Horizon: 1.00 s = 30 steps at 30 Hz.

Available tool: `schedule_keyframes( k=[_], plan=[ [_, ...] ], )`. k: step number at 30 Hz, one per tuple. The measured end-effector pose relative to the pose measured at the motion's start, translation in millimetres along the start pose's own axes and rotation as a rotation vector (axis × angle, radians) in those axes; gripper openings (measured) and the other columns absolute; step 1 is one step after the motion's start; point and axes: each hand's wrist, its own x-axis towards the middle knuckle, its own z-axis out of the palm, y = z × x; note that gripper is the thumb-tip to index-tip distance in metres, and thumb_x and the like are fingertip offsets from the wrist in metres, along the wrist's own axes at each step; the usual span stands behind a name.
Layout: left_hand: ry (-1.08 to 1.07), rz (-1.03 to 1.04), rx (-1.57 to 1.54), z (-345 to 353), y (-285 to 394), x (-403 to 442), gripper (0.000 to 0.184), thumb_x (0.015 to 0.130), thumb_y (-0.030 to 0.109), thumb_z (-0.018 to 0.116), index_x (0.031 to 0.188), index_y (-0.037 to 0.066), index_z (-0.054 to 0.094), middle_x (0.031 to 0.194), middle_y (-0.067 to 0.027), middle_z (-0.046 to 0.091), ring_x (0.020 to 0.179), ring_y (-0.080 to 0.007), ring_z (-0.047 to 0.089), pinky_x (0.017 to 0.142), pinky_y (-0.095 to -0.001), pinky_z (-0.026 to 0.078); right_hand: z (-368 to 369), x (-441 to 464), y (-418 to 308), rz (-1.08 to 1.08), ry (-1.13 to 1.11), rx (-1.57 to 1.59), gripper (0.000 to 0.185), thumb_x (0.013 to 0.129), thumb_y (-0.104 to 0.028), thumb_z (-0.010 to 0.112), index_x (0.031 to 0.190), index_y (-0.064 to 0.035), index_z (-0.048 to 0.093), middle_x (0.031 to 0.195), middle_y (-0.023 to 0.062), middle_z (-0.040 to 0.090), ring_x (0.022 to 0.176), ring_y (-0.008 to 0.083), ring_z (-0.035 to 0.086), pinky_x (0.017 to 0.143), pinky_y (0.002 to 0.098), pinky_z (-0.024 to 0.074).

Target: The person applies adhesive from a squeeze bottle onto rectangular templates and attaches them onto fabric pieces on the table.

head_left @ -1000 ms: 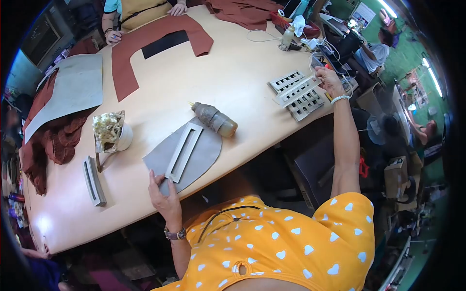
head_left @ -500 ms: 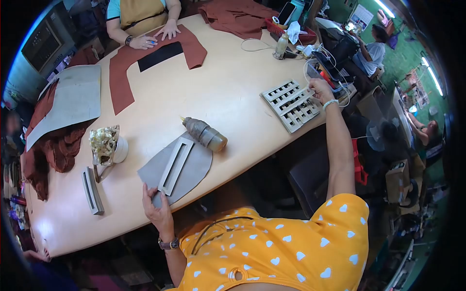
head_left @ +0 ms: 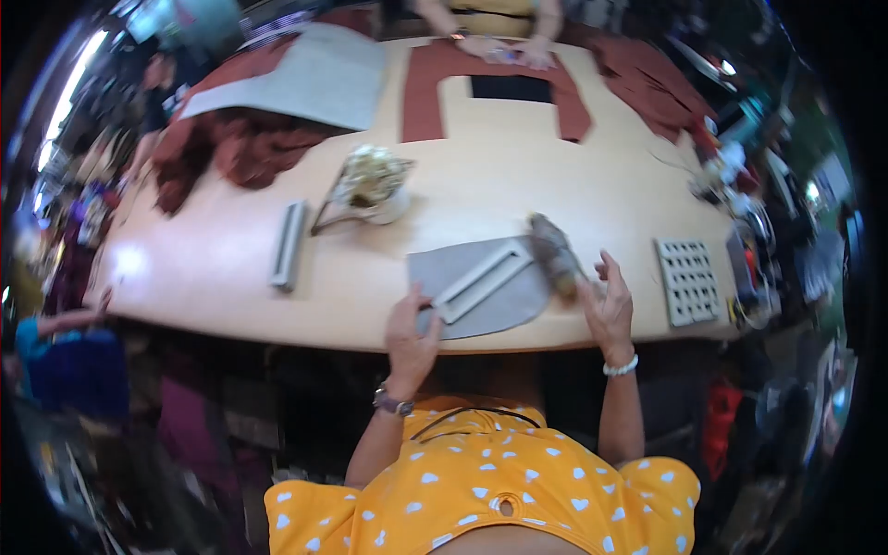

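Note:
A grey rounded flat piece (head_left: 504,310) lies near the table's front edge. On it sits a pale, narrow rectangular frame (head_left: 483,279) with a long slot, set diagonally. My left hand (head_left: 412,335) is at the left edge of the grey piece, thumb and fingers apart, fingertips close to the frame's lower end. A brown wrapped bottle (head_left: 553,257) lies at the grey piece's right side, blurred. Just right of the bottle, my right hand (head_left: 609,310) is raised with fingers spread; I see nothing clearly held in it.
A pale slotted block (head_left: 689,282) lies at the right. Leftward are a grey slotted bar (head_left: 289,245) and a crusted white cup (head_left: 375,199). Across the table (head_left: 499,171), a co-worker's hands (head_left: 509,51) rest on a rust-coloured cut piece (head_left: 425,92). Rust cloth (head_left: 259,148) is piled left.
My right hand has left the slotted block and moved left beside the bottle. The pale strip across that block no longer shows there. The view has turned; my left hand stays by the grey piece.

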Motion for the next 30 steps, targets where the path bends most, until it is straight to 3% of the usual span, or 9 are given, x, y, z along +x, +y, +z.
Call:
schedule_keyframes(
  k=[2, 8, 9, 13, 16, 22, 26, 30],
  plan=[
    [0.017, 0.025, -0.027, 2, -5, -1, 0.057, 0.074, 0.005, 0.066, 0.127, 0.0, 0.046, 0.099, -0.0136, 0.061, 0.092, -0.0257, 0.059, 0.085, -0.036, 0.045, 18, -10, -17, -0.008, 0.005, -0.127, 0.056, 0.078, -0.026, 0.069, 0.12, 0.0052, 0.05, 0.104, 0.0222, 0.059, 0.097, 0.0343, 0.057, 0.085, 0.0415, 0.0449],
    [-0.008, 0.07, -0.072, -5, -2, 1, 0.077, 0.067, 0.014, 0.076, 0.133, 0.0, 0.039, 0.098, -0.0134, 0.06, 0.093, -0.0276, 0.058, 0.085, -0.037, 0.045, 44, -13, -6, 0.083, 0.094, -0.005, 0.061, 0.075, -0.02, 0.073, 0.125, 0.005, 0.047, 0.116, 0.0229, 0.055, 0.107, 0.0354, 0.054, 0.093, 0.0406, 0.042],
    [-0.015, 0.086, -0.051, -7, -1, 1, 0.081, 0.065, 0.013, 0.077, 0.134, 0.0, 0.037, 0.098, -0.0136, 0.06, 0.093, -0.0284, 0.058, 0.086, -0.0371, 0.045, 43, -12, -7, 0.083, 0.085, -0.001, 0.059, 0.077, -0.017, 0.072, 0.126, 0.0038, 0.046, 0.118, 0.0234, 0.055, 0.108, 0.0304, 0.055, 0.092, 0.0371, 0.0427],
    [-0.018, 0.074, -0.038, -3, -5, 0, 0.081, 0.064, 0.012, 0.077, 0.134, 0.001, 0.037, 0.098, -0.0133, 0.06, 0.094, -0.029, 0.057, 0.086, -0.0376, 0.044, 42, -6, -3, 0.059, 0.076, 0.076, 0.061, 0.075, -0.014, 0.073, 0.127, 0.0043, 0.046, 0.114, 0.0187, 0.057, 0.102, 0.0236, 0.056, 0.088, 0.0336, 0.0445],
    [-0.02, 0.047, -0.037, -3, -2, 1, 0.078, 0.065, 0.01, 0.076, 0.132, 0.0, 0.039, 0.098, -0.0128, 0.06, 0.093, -0.0277, 0.057, 0.085, -0.0363, 0.045, 41, 1, -6, 0.118, 0.009, 0.143, 0.064, 0.071, -0.014, 0.076, 0.125, 0.005, 0.047, 0.116, 0.0211, 0.056, 0.104, 0.0282, 0.057, 0.09, 0.0356, 0.0437],
    [0.003, 0.075, -0.025, -1, -3, 2, 0.077, 0.064, 0.009, 0.076, 0.131, 0.001, 0.041, 0.097, -0.0112, 0.061, 0.092, -0.0259, 0.058, 0.085, -0.0361, 0.045, 37, -7, -15, 0.107, 0.123, 0.614, 0.057, 0.077, -0.008, 0.072, 0.125, 0.0046, 0.045, 0.115, 0.0138, 0.055, 0.099, 0.0163, 0.056, 0.085, 0.0259, 0.0456],
    [0.005, 0.061, -0.034, -1, -3, 2, 0.076, 0.064, 0.008, 0.077, 0.131, 0.001, 0.042, 0.097, -0.0115, 0.061, 0.091, -0.0258, 0.058, 0.084, -0.0358, 0.046, 28, -10, -5, 0.209, 0.134, 1.192, 0.045, 0.081, -0.007, 0.067, 0.12, 0.0029, 0.046, 0.113, 0.0125, 0.055, 0.098, 0.0189, 0.059, 0.086, 0.0316, 0.051],
    [0.003, 0.067, -0.029, -2, -2, 2, 0.076, 0.064, 0.008, 0.077, 0.131, 0.002, 0.042, 0.097, -0.0115, 0.061, 0.091, -0.0256, 0.058, 0.084, -0.0359, 0.046, 24, -6, -17, 0.295, 0.185, 1.372, 0.036, 0.082, -0.008, 0.066, 0.113, 0.0008, 0.051, 0.103, 0.0106, 0.059, 0.092, 0.0196, 0.061, 0.08, 0.0316, 0.0543]
  ],
)
